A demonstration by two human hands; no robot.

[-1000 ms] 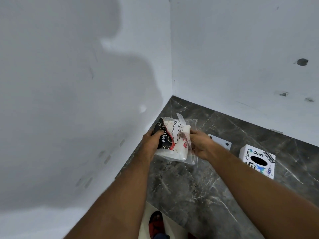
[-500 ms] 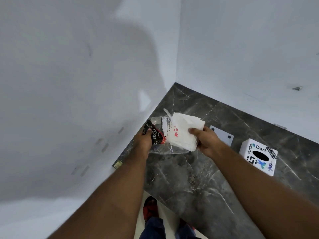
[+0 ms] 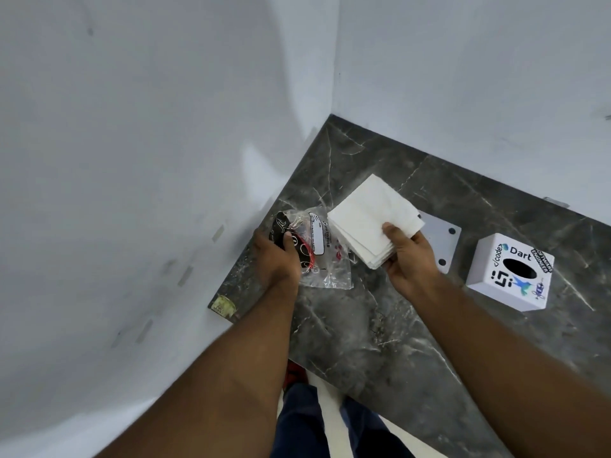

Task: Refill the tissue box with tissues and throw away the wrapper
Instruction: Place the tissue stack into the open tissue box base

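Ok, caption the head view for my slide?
Right hand holds tissue stack, left hand the emptied wrapper; tissue box waits.

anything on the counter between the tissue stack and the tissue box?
Head view: a white plate with holes lies between the tissue stack and the tissue box.

We see a dark grey marble counter (image 3: 380, 332) with pale veins, set in the corner of two white walls (image 3: 132, 127). A flat white plate (image 3: 441, 239) with round holes lies on it. At its left edge is a worn yellowish sticker (image 3: 224, 306).
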